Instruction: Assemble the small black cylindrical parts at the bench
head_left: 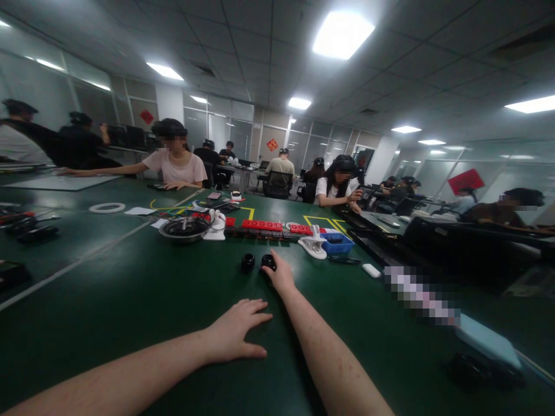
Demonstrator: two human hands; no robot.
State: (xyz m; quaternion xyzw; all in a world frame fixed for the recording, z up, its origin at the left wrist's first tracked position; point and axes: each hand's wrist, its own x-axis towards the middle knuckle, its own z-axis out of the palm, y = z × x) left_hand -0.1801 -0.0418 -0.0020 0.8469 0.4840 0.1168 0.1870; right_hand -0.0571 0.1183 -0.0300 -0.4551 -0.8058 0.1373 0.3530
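My right hand reaches forward over the green table, its thumb and fingers around a small, shiny black round object. Part of that object is hidden by the hand, and I cannot make out its kind. Just to its left a similar black round object stands on the table, apart from both hands. Nearer to me, my left hand is open, palm down, fingers spread, with nothing in it.
Farther back are a round dark tray with cables, red blocks in a row, a white clip-like stand and a blue bin. A white case lies at right. Co-workers sit across the table.
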